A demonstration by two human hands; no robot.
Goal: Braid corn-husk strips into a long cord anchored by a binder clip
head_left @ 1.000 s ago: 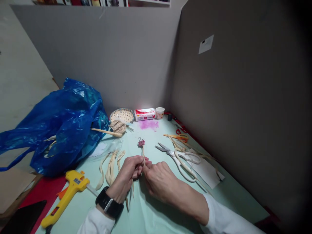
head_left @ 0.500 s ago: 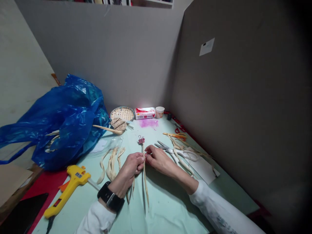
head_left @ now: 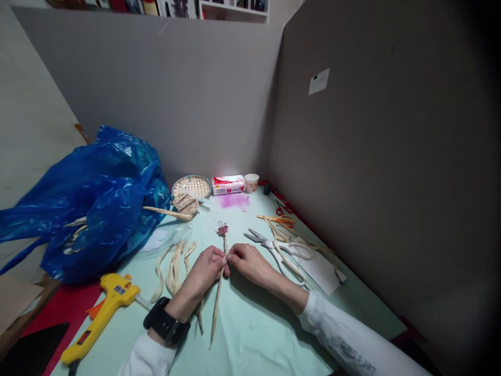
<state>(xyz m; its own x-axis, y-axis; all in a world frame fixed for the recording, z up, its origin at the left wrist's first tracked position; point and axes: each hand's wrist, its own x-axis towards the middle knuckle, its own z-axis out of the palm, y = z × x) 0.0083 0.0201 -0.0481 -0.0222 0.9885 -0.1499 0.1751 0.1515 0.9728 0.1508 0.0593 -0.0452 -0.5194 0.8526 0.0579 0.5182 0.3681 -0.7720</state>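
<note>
A pinkish-red binder clip [head_left: 223, 228] grips the top of a narrow strand of tan plant fibre [head_left: 215, 318] at the middle of the table. Below the clip, my left hand [head_left: 208, 266] pinches the strand, with the watch on that wrist. The fingertips of my right hand [head_left: 246, 262] are closed on the same strand, touching the left fingers. Loose fibre ends hang from under the left hand towards the front. The exact hold between the fingertips is hidden.
White-handled scissors [head_left: 274, 245] lie right of my hands among fibre strips and white paper [head_left: 323, 271]. A yellow glue gun [head_left: 99, 316] and blue plastic bag [head_left: 105, 193] are at left. A woven basket [head_left: 191, 186], tissue pack [head_left: 228, 185] and paper cup [head_left: 251, 183] stand behind.
The view has shifted slightly. My right hand has come down the strand to meet the left fingertips, and the strand's lower end has swung leftward.
</note>
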